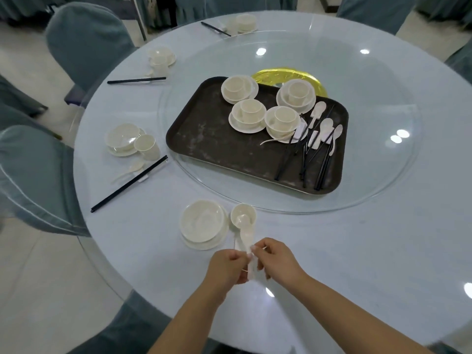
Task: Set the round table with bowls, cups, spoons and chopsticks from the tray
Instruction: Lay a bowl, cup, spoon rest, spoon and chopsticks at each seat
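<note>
Both hands are busy with one white spoon [244,232]. The left hand [228,265] and the right hand [277,259] pinch its handle end, with fingers curled around it, just above the near edge of the round table [357,251]. The scoop end of the spoon points away from the person and sits over the small cup [243,213], most likely so it can be laid down straight next to the bowl [203,221]. That bowl sits on a plate, just left of the cup, and this place looks like it is being set right now. It has no chopsticks yet. More places are done along the left edge of the table, each with a bowl, a cup and black chopsticks [129,183] lying beside them. In the middle, on the glass turning plate [370,190], is the dark tray [217,139]. Four more bowl and cup sets wait at its far side, and spare spoons and chopsticks lie in a pile at its right end, so they are easy to reach. Blue covered chairs [84,42] stand around the table.
</note>
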The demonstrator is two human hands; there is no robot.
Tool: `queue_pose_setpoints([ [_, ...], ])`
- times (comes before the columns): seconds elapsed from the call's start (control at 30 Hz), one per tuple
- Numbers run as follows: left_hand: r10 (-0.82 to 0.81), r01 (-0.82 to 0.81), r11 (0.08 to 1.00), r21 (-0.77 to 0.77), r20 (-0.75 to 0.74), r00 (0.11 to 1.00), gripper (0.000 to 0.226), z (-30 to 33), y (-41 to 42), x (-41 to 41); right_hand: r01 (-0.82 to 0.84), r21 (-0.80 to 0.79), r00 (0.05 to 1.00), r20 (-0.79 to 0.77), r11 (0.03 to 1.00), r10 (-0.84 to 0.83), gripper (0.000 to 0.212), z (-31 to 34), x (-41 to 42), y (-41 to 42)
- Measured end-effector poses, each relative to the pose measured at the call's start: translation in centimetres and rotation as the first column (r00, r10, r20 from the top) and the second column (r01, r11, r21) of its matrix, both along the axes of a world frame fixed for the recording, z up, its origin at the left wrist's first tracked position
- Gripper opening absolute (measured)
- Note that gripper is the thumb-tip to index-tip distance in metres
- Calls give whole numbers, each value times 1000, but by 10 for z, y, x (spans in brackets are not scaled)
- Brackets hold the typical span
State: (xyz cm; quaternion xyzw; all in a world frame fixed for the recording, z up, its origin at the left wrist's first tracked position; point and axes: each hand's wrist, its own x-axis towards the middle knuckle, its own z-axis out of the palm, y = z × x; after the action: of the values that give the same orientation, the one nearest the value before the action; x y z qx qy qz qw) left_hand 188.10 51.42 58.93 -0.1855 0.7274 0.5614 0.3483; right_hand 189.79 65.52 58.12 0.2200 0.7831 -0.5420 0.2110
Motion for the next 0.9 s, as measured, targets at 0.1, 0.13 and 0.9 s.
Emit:
queue_pose_setpoints([
  [0.1,-29,28,999,-36,-14,999,22,-6,-3,4,7,-14,999,49,1000,-6,17,-7,4,-8],
  [0.13,-31,31,998,-50,-13,999,23,-8,-4,4,9,-23,998,61,1000,-8,15,-9,5,-11],
  [0.9,-32,35,982,-185,19,999,23,-49,-8,-1,-245,454,964,21,857,264,41,-41,-7,7],
])
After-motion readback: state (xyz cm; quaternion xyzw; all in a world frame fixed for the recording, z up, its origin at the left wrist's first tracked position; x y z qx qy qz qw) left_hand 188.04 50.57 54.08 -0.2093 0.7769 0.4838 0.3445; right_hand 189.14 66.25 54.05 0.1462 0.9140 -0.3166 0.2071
